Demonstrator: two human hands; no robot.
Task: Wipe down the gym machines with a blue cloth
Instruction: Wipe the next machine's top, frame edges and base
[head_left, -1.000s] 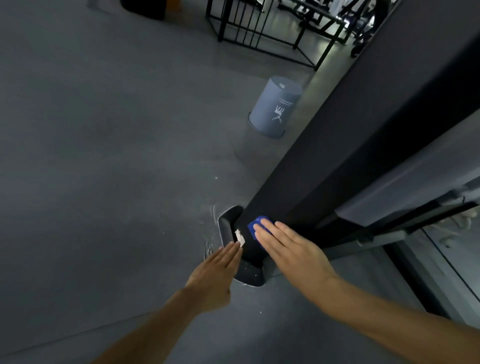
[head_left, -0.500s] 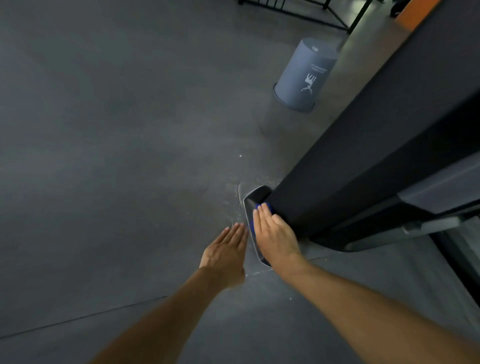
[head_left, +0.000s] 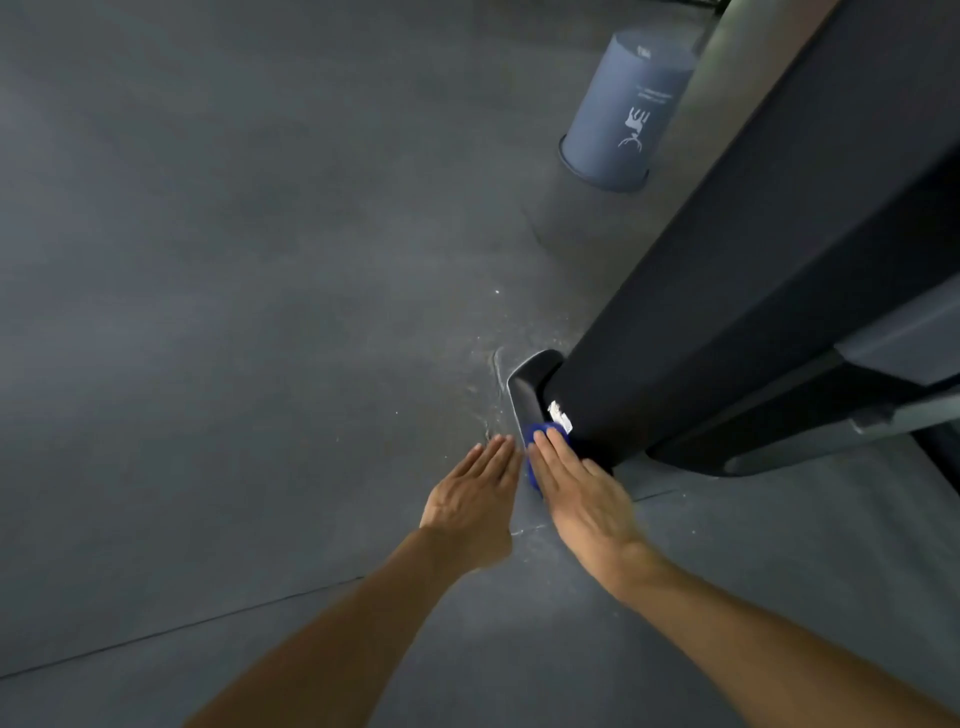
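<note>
A black gym machine (head_left: 727, 291) slants down from the upper right to a rounded foot (head_left: 527, 387) on the grey floor. A torn white sticker (head_left: 560, 415) marks its lower edge. My right hand (head_left: 582, 488) lies flat on the near end of the foot, pressing a blue cloth (head_left: 535, 441) that shows only at my fingertips and along the hand's left side. My left hand (head_left: 475, 501) hovers flat beside it, fingers together, holding nothing and just left of the foot.
A blue-grey bin (head_left: 621, 111) with a white deer logo stands on the floor beyond the machine. A grey side rail (head_left: 883, 415) of the machine runs at the right. Scuffed grey floor (head_left: 234, 312) spreads to the left.
My right hand with the cloth slid from the machine's lower panel down onto the foot and toward me, uncovering the white sticker. The left hand stayed alongside. The view tilted lower.
</note>
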